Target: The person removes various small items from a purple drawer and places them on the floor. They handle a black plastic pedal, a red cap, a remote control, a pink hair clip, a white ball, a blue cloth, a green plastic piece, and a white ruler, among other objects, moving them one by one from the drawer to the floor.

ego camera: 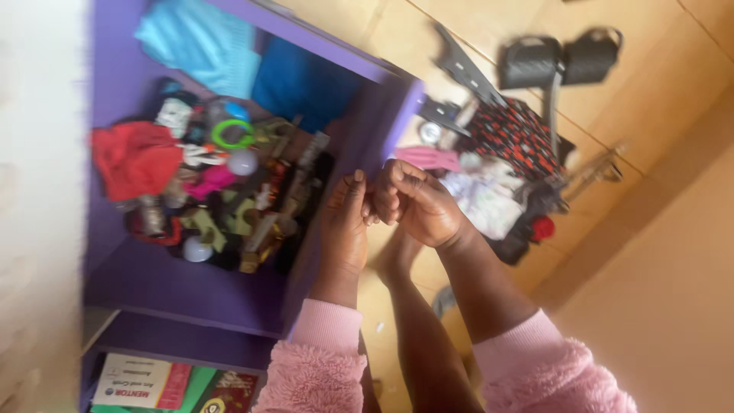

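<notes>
Left hand [345, 222] and right hand [417, 203] meet at frame centre, fingers curled, pinching something too small to tell; grip contents unclear. Purple shelf [336, 153] at left crammed with clutter.

Whole view motion-blurred. Books [164, 382] cut by bottom edge. Whatever sits between left hand [344, 222] and right hand [417, 203] hidden. Shelf [229, 294] clutter indistinct.

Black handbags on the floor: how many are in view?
2. One black handbag lies at the top of the picture; the second sits right beside it, nearer the right edge. Others may be hidden in the pile.
</notes>
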